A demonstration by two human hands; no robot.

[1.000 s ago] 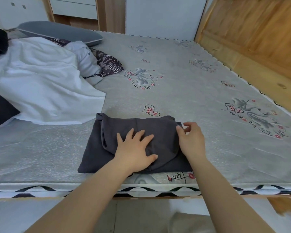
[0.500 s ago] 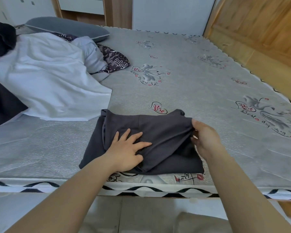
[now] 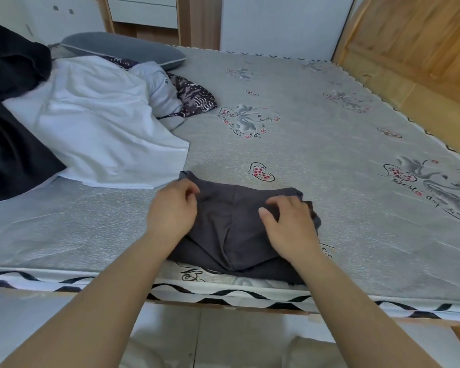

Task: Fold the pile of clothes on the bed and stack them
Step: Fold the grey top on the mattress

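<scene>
Both hands sit on the folded dark garment (image 3: 231, 229) at the near edge of the bed (image 3: 329, 155). Left hand (image 3: 171, 212) curls its fingers round the garment's left edge, near the far left corner. Right hand (image 3: 287, 229) lies on the right part with fingers bent, tips pinching the cloth near the far right corner. A bottom layer of the garment shows under the folded top, reaching the mattress edge. To the left, just beyond, lies the unfolded pile: a white shirt (image 3: 98, 128), black cloth (image 3: 8, 144) and a patterned piece (image 3: 194, 99), with a grey pillow (image 3: 122, 49) behind.
</scene>
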